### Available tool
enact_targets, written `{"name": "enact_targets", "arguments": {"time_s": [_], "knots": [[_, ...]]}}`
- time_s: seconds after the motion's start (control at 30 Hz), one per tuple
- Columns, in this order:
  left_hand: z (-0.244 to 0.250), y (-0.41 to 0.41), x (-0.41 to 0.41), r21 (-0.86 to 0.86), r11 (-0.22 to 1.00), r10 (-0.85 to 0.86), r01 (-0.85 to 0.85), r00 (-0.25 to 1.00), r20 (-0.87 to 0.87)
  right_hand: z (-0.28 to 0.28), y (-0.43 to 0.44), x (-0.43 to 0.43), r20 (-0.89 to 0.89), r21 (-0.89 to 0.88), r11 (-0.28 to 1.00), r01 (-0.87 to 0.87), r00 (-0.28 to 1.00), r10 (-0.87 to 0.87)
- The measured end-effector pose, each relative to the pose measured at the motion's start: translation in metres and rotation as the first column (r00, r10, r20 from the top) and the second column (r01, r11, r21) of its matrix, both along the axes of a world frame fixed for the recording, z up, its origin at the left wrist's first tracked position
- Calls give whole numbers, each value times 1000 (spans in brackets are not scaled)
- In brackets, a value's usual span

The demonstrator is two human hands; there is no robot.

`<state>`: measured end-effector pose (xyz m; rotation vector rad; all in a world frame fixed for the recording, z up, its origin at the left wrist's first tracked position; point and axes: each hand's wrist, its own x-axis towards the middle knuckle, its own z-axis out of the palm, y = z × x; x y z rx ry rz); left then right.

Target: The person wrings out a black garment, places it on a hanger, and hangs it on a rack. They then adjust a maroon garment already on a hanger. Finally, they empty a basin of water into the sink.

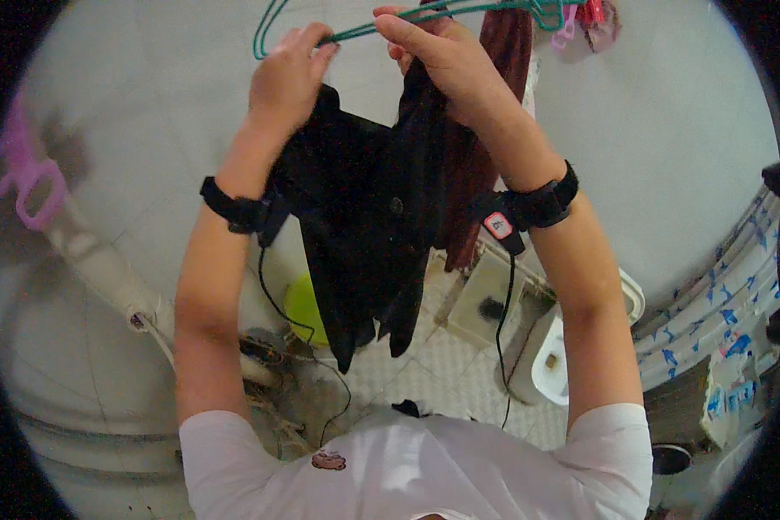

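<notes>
Both arms are raised in front of me, each wrist wearing a black strap with a cable. My left hand (292, 71) pinches the thin bar of a green wire hanger (364, 29) near its left part. My right hand (439, 52) grips the hanger further right, its thumb along the wire, close to the top of a black garment (370, 188). That garment hangs below my hands, with a small round button-like spot on it and pointed lower ends. Behind it, to the right, hangs a dark maroon cloth (508, 45). Part of the hanger runs past the frame's top edge.
A pink plastic hanger (42, 195) is at the left by a white pipe (104, 266). Below stand a lime-green basin (304, 309), a pale container (481, 305) and a white tub (549, 364) on the tiled floor. A blue-patterned white curtain (708, 305) hangs at the right.
</notes>
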<state>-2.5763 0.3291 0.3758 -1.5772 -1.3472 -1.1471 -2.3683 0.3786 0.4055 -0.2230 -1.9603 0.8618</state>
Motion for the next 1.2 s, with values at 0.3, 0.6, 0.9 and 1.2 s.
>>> {"name": "enact_targets", "arguments": {"time_s": [0.3, 0.6, 0.9, 1.2], "knots": [[16, -18, 5, -32, 996, -88, 87, 995, -53, -55, -16, 126, 481, -13, 998, 69, 875, -55], [18, -6, 32, -53, 981, -191, 188, 980, -61, -148, -9, 197, 669, -79, 906, 416, 696, -261], [5, -15, 43, -69, 985, -155, 156, 988, 15, -159, -2, 224, 371, -503, 786, 358, 911, -178], [25, -27, 51, -254, 964, 97, -82, 994, 47, -80, -12, 187, -18, -537, 840, -80, 996, 84]]}}
